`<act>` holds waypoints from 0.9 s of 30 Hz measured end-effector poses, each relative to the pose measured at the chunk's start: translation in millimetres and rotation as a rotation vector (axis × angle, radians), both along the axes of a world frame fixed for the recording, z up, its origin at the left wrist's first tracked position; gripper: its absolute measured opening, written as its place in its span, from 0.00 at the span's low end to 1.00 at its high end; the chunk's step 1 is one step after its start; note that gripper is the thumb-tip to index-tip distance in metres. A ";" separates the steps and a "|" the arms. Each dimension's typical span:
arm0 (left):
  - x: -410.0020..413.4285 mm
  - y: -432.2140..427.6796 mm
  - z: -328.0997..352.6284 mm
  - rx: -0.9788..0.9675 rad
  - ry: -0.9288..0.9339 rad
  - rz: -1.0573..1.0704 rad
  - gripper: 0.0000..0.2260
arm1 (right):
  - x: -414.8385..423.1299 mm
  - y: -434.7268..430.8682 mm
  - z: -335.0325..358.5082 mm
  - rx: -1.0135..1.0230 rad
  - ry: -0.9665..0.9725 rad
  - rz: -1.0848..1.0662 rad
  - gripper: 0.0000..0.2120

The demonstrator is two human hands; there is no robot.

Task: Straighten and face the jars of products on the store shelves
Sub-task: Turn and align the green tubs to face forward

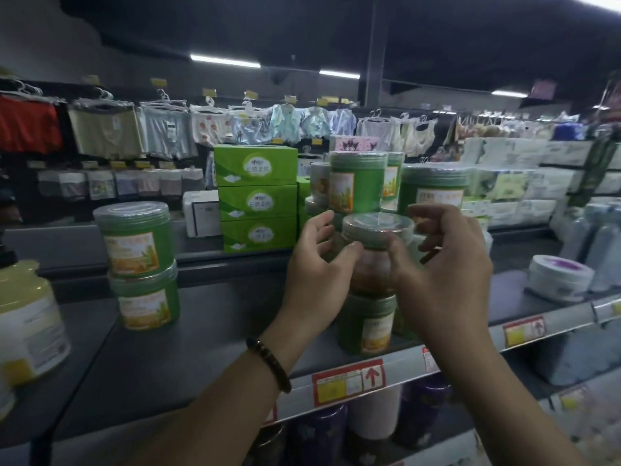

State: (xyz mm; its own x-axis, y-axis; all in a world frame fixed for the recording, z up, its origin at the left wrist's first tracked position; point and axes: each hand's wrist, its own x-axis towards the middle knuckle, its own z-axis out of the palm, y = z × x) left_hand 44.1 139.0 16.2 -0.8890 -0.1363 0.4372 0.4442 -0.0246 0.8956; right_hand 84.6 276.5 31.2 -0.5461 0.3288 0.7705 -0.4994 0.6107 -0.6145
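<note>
Both hands are up at the top shelf (208,331), around one jar (374,253) that sits on a green jar (366,322) at the shelf's front edge. The held jar has a clear lid and brownish contents, unlike the green ones around it. The left hand (316,264), with a dark bead bracelet (268,364) on its wrist, has its thumb pressed to the jar's left side just under the lid, the other fingers curled loosely behind it. The right hand (443,264) pinches the lid's right rim with its thumb, its fingers half bent above and beyond the lid; whether those fingers touch the jar I cannot tell. At left stands a stack of two green jars (141,264), one upright on the other, orange labels facing out. Behind the hands are more green jars: one tall in the middle (356,183), one large at right (433,186), and at least two partly hidden between and behind them. Three green boxes (257,200) are stacked behind the shelf, beside one white box (200,213). One yellow-lidded tub (27,321) sits at far left, one white tub (557,277) with a purple-marked lid at far right. Two red-and-yellow price tags (349,381) show on the shelf's front rail.
</note>
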 end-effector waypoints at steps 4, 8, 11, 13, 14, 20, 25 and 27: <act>-0.8 9.1 1.9 -0.016 -0.020 -0.039 0.28 | -5.1 14.6 -7.4 0.007 -0.111 0.001 0.20; -3.2 9.7 0.4 -0.039 -0.019 -0.054 0.30 | -7.4 19.4 -11.5 0.032 -0.187 0.048 0.24; -4.9 8.6 -2.0 -0.042 -0.018 -0.078 0.28 | -6.3 21.9 -12.0 0.036 -0.211 0.065 0.26; -5.3 7.5 -3.5 -0.062 -0.009 -0.090 0.30 | -5.5 23.5 -12.7 0.041 -0.222 0.086 0.28; -5.7 6.7 -4.1 -0.073 -0.007 -0.093 0.32 | -5.2 24.4 -13.3 0.043 -0.229 0.101 0.29; -7.8 1.2 -7.7 -0.113 -0.006 -0.120 0.32 | -4.7 28.1 -15.4 0.016 -0.241 0.171 0.36; -7.9 0.1 -9.2 -0.127 0.016 -0.105 0.32 | -5.1 26.7 -15.5 -0.020 -0.224 0.176 0.35; -6.9 -0.6 -9.2 -0.129 0.033 -0.092 0.32 | -4.1 25.5 -16.6 -0.055 -0.211 0.185 0.35</act>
State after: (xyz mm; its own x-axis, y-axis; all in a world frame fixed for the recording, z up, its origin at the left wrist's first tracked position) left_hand 37.2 138.4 7.1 -0.8800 0.0038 0.4750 0.4746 0.0475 0.8789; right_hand 80.5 302.0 14.6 -0.7474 0.2468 0.6169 -0.4564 0.4840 -0.7466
